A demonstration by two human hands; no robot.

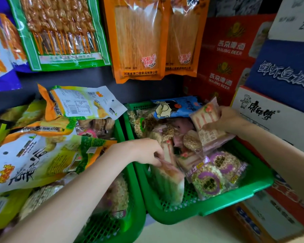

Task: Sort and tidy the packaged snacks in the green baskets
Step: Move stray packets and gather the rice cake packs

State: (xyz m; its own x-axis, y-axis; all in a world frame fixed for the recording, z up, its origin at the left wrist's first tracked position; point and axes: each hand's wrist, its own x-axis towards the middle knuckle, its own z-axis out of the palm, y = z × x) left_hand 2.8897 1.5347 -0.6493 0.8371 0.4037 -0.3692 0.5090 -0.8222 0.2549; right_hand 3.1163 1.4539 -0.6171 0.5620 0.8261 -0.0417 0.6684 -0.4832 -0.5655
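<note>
Two green baskets stand side by side. The right basket [235, 195] holds pink-striped cake packets, round puffed-grain cakes [207, 181] in purple wrappers and a blue packet [175, 106] at the back. My right hand [230, 120] grips a stack of pink-striped cake packets [207, 127] over the basket's far right side. My left hand [147, 151] reaches across from the left and pinches the top of another pink-striped packet [167, 178] standing in the basket. The left basket [130, 178] is heaped with large yellow-green snack bags [33, 155].
Big snack packs hang above: a green skewer pack [60, 32] and orange strip packs [139, 39]. Red beer cartons [226, 50] and white and blue cartons [279, 106] are stacked at the right. More cartons [270, 216] sit below the right basket.
</note>
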